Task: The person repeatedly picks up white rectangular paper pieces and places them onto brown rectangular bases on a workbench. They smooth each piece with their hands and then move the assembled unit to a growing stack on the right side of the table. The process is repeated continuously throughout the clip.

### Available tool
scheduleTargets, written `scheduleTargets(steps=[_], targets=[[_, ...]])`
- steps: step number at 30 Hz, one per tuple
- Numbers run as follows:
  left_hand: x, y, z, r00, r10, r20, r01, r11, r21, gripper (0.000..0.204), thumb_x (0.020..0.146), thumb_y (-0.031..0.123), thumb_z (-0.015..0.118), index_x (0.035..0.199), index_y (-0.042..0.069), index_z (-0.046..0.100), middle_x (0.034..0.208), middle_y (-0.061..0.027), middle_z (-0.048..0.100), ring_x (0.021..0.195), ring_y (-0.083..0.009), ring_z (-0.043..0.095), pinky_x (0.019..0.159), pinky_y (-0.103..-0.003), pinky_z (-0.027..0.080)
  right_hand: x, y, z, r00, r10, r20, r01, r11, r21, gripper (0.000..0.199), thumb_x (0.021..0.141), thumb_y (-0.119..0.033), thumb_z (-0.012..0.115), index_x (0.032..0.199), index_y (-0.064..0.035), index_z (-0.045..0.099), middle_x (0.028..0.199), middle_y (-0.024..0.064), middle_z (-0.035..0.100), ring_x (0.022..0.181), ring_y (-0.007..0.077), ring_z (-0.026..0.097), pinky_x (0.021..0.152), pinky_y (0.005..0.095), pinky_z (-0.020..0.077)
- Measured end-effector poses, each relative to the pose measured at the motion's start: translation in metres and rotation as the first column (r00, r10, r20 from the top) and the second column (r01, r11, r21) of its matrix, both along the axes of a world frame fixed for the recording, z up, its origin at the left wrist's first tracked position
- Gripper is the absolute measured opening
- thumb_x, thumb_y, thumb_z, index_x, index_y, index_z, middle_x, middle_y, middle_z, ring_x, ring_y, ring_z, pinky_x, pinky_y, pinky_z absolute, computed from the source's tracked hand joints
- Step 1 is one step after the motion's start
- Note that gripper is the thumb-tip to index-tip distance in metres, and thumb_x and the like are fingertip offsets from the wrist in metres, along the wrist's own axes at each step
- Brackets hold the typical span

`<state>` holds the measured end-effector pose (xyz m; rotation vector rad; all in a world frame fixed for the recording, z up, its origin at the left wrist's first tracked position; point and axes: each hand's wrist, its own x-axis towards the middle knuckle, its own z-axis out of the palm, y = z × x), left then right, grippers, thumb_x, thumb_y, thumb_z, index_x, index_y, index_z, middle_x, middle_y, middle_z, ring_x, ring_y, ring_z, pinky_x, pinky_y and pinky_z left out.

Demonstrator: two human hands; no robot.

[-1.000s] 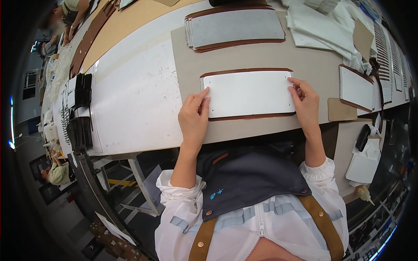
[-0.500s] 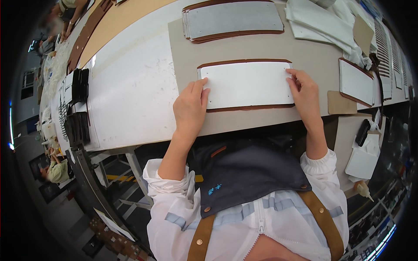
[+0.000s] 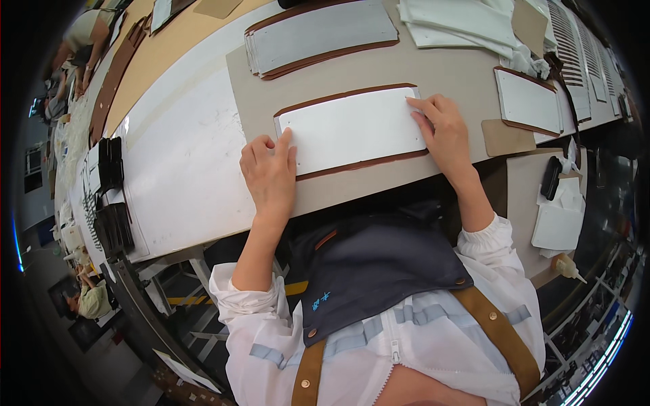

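A long white panel (image 3: 352,128) lies flat on a slightly larger brown leather piece (image 3: 362,162), whose strips show along its far and near edges. My left hand (image 3: 268,172) is at the panel's left end. Its index fingertip touches near the upper left corner, the thumb stands apart beside the edge, and the other fingers are bent. My right hand (image 3: 443,135) is at the right end, with index fingertip and thumb tip on the panel, a small gap between them. Neither hand lifts the panel.
Beyond it lies a stack of grey-faced brown pieces (image 3: 325,37). At right are white sheets (image 3: 457,24), a brown-edged white panel (image 3: 527,100) and a tan card (image 3: 508,137). Black folded pieces (image 3: 112,166) stand at the table's left. A grey board (image 3: 460,74) lies under the work.
The whole view has shifted and tilted, so the table items sit further left. My left index finger has straightened onto the panel's left end, its other fingers bent. The right hand stays at the right end.
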<state>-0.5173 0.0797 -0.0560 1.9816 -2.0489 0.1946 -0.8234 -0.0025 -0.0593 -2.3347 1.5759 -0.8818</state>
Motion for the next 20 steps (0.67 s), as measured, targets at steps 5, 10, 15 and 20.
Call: scheduleTargets(steps=[5, 10, 15, 20], targets=[[0.001, 0.003, -0.012, 0.996, 0.014, -0.086, -0.016, 1.0, -0.023, 0.035, 0.093, 0.014, 0.071, 0.127, 0.013, 0.067, 0.114, -0.0096, 0.053, 0.113, -0.0303, 0.05, 0.101, -0.044, 0.04, -0.001, 0.001, -0.011, 1.0, 0.004, -0.002, -0.004, 0.997, -0.083, 0.023, 0.09, -0.008, 0.072, 0.113, -0.013, 0.074, 0.088, 0.0055, 0.059, 0.083, 0.0247, 0.059, 0.073, 0.0381, 0.0502], [0.001, 0.001, -0.009, 0.994, 0.01, -0.109, -0.012, 1.0, -0.019, 0.034, 0.094, 0.011, 0.068, 0.128, 0.011, 0.066, 0.12, -0.0118, 0.054, 0.119, -0.032, 0.049, 0.106, -0.046, 0.038, -0.001, 0.0, -0.014, 1.0, -0.004, -0.017, 0.003, 0.999, -0.042, 0.028, 0.089, -0.004, 0.07, 0.115, -0.0131, 0.073, 0.096, 0.0076, 0.06, 0.089, 0.0262, 0.059, 0.077, 0.0405, 0.0499], [-0.026, -0.02, -0.011, 0.945, -0.164, -0.284, 0.145, 0.986, -0.085, 0.045, 0.096, 0.005, 0.061, 0.141, 0.007, 0.057, 0.149, -0.0174, 0.049, 0.141, -0.0383, 0.04, 0.117, -0.05, 0.031, 0.031, 0.008, -0.007, 0.997, 0.03, -0.07, -0.043, 0.981, -0.187, 0.036, 0.088, -0.001, 0.061, 0.124, -0.0023, 0.069, 0.133, 0.0175, 0.058, 0.125, 0.0348, 0.054, 0.104, 0.0462, 0.0433], [-0.061, -0.034, -0.035, 0.933, -0.239, -0.27, 0.258, 0.965, 0.037, 0.06, 0.101, 0.017, 0.058, 0.158, 0.012, 0.039, 0.163, -0.0179, 0.036, 0.154, -0.0397, 0.026, 0.126, -0.051, 0.02, 0.091, 0.019, -0.035, 0.955, 0.248, -0.163, -0.257, 0.965, -0.04, 0.067, 0.094, -0.02, 0.065, 0.154, -0.0009, 0.043, 0.161, 0.0177, 0.04, 0.151, 0.0361, 0.035, 0.125, 0.0466, 0.0249]])
